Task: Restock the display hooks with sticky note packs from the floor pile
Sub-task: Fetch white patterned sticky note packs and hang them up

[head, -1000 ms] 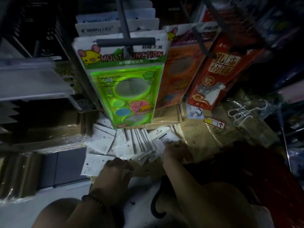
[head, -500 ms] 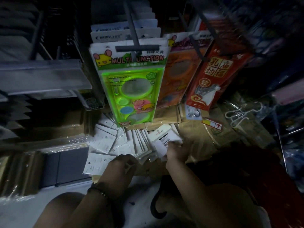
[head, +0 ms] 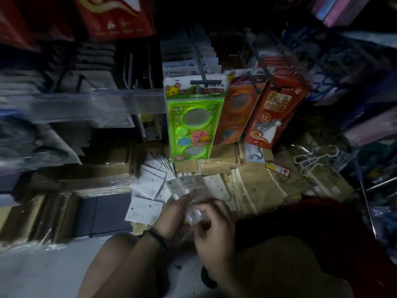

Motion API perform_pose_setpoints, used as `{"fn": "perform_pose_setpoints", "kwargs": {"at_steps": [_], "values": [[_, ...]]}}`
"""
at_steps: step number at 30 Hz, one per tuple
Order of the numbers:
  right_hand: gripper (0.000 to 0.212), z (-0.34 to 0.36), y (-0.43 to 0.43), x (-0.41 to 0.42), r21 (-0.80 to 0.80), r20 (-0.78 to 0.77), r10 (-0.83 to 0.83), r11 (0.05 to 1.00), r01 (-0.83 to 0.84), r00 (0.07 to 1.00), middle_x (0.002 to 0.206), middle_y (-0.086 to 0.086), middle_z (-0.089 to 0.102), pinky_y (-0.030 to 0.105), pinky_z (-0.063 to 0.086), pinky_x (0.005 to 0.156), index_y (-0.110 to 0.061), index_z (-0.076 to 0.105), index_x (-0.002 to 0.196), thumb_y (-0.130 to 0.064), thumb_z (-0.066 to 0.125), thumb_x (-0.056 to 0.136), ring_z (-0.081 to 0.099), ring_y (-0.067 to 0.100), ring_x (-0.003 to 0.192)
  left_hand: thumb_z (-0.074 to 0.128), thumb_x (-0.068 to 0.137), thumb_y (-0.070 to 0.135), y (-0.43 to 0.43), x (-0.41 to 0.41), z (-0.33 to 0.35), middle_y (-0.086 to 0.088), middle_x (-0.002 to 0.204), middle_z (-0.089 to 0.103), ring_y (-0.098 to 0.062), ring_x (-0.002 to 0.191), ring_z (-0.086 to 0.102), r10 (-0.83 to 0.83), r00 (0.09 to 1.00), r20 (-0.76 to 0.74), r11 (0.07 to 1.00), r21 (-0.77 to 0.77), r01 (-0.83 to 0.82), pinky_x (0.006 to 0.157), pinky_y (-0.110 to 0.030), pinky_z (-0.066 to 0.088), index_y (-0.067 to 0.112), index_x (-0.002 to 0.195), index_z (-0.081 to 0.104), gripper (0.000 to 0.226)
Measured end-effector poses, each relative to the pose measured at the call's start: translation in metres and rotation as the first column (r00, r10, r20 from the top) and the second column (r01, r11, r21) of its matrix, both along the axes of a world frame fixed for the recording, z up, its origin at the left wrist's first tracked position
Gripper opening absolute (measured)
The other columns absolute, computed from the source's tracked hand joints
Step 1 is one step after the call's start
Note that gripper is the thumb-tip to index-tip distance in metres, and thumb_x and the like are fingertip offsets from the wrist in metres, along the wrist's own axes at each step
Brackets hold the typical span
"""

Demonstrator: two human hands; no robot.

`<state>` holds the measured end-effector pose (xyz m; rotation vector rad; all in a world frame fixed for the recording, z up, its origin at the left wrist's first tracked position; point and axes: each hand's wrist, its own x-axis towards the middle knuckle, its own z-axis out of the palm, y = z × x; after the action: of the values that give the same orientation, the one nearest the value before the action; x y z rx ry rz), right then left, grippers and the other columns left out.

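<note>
White sticky note packs lie in a loose floor pile (head: 150, 183) below the display. One pack (head: 144, 211) lies flat at the pile's near left. My left hand (head: 171, 218) and my right hand (head: 214, 224) are together above the pile's near edge. Between them they hold a small stack of packs in clear wrap (head: 191, 190), blurred by motion. My fingers curl round its lower end. A dark display hook (head: 200, 67) juts toward me above, with a green multifunction card (head: 191, 125) hanging at its front.
Orange cards (head: 238, 112) and red packets (head: 275, 112) hang on neighbouring hooks to the right. Wrapped brown bundles (head: 253, 186) cover the floor behind and right of the pile. A clear shelf edge (head: 96, 104) runs at left. White hangers (head: 313, 160) lie at right.
Both hands have left the pile and come together, lifting a small stack of packs. Earlier the right hand held a pack alone and the left rested on the pile. The view tilted up.
</note>
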<state>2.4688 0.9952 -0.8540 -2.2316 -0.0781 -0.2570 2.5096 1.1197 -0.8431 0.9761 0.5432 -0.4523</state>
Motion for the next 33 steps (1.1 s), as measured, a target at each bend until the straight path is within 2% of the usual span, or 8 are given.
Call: {"fn": "perform_pose_setpoints", "kwargs": {"at_steps": [5, 11, 15, 20, 23, 28, 31, 33], "values": [[0.035, 0.017, -0.011, -0.002, 0.072, 0.064, 0.090, 0.993, -0.094, 0.994, 0.117, -0.008, 0.062, 0.036, 0.052, 0.102, -0.023, 0.072, 0.099, -0.001, 0.079, 0.073, 0.060, 0.011, 0.122, 0.058, 0.107, 0.016, 0.017, -0.017, 0.017, -0.020, 0.121, 0.076, -0.034, 0.095, 0.079, 0.032, 0.998, 0.045, 0.999, 0.010, -0.032, 0.060, -0.044, 0.065, 0.010, 0.138, 0.064, 0.032], [0.051, 0.052, -0.020, -0.008, 0.210, -0.087, -0.050, 0.975, 0.067, 0.995, 0.136, -0.015, 0.062, 0.036, 0.051, 0.110, -0.036, 0.066, 0.139, -0.011, 0.073, 0.096, 0.056, 0.002, 0.131, 0.065, 0.103, 0.016, 0.026, -0.047, 0.059, -0.022, 0.133, 0.071, -0.049, 0.117, 0.071, -0.044, 0.989, 0.144, 0.998, 0.050, 0.037, 0.073, -0.070, 0.062, 0.013, 0.143, 0.058, 0.040], [0.059, 0.093, -0.024, -0.020, 0.283, -0.077, -0.011, 0.959, 0.032, 0.997, 0.134, -0.030, 0.065, 0.025, 0.048, 0.109, -0.053, 0.066, 0.130, -0.004, 0.068, 0.098, 0.056, -0.010, 0.130, 0.069, 0.099, 0.008, 0.030, -0.068, 0.094, -0.019, 0.135, 0.071, -0.049, 0.119, 0.070, -0.059, 0.968, 0.246, 0.998, 0.044, 0.049, 0.080, -0.080, 0.052, 0.014, 0.142, 0.057, 0.045], [0.059, 0.154, -0.030, -0.023, 0.331, -0.026, 0.031, 0.943, -0.021, 0.999, 0.131, -0.040, 0.063, 0.023, 0.051, 0.106, -0.050, 0.070, 0.130, -0.002, 0.072, 0.095, 0.059, -0.009, 0.128, 0.062, 0.097, -0.008, 0.032, -0.082, 0.148, -0.021, 0.129, 0.073, -0.054, 0.109, 0.072, -0.006, 0.944, 0.330, 0.998, 0.065, -0.016, 0.076, -0.079, 0.055, 0.011, 0.139, 0.056, 0.046], [0.058, 0.199, -0.036, -0.023, 0.354, 0.013, 0.100, 0.930, -0.098, 0.995, 0.127, -0.041, 0.065, 0.035, 0.062, 0.093, -0.051, 0.069, 0.132, -0.007, 0.075, 0.094, 0.069, 0.009, 0.116, 0.063, 0.097, -0.007, 0.035, -0.085, 0.192, -0.021, 0.130, 0.073, -0.051, 0.109, 0.073, -0.004, 0.904, 0.427, 0.994, 0.102, -0.044, 0.082, -0.072, 0.059, 0.011, 0.139, 0.056, 0.047], [0.063, 0.264, -0.041, -0.008, 0.371, 0.066, 0.240, 0.895, -0.247, 0.968, 0.119, 0.009, 0.077, 0.070, 0.059, 0.081, -0.059, 0.062, 0.139, -0.015, 0.077, 0.097, 0.067, 0.057, 0.101, 0.072, 0.084, 0.006, 0.047, -0.082, 0.264, -0.018, 0.134, 0.072, -0.050, 0.113, 0.072, -0.028, 0.811, 0.584, 0.987, 0.142, -0.069, 0.089, -0.073, 0.057, 0.015, 0.140, 0.058, 0.059], [0.063, 0.314, -0.040, 0.002, 0.354, 0.149, 0.280, 0.880, -0.315, 0.948, 0.130, -0.019, 0.074, 0.044, 0.063, 0.089, -0.055, 0.066, 0.136, -0.005, 0.072, 0.099, 0.070, 0.049, 0.105, 0.073, 0.090, -0.003, 0.053, -0.074, 0.306, -0.016, 0.134, 0.073, -0.043, 0.117, 0.072, -0.006, 0.752, 0.659, 0.976, 0.169, -0.139, 0.091, -0.062, 0.060, 0.013, 0.140, 0.059, 0.054], [0.062, 0.348, -0.039, 0.006, 0.311, 0.214, 0.287, 0.886, -0.344, 0.934, 0.135, -0.033, 0.067, 0.032, 0.054, 0.104, -0.054, 0.068, 0.134, -0.003, 0.070, 0.100, 0.071, 0.018, 0.122, 0.069, 0.093, -0.009, 0.058, -0.068, 0.333, -0.013, 0.132, 0.074, -0.037, 0.118, 0.073, 0.030, 0.709, 0.704, 0.953, 0.194, -0.233, 0.092, -0.053, 0.062, 0.013, 0.136, 0.062, 0.049]]}}
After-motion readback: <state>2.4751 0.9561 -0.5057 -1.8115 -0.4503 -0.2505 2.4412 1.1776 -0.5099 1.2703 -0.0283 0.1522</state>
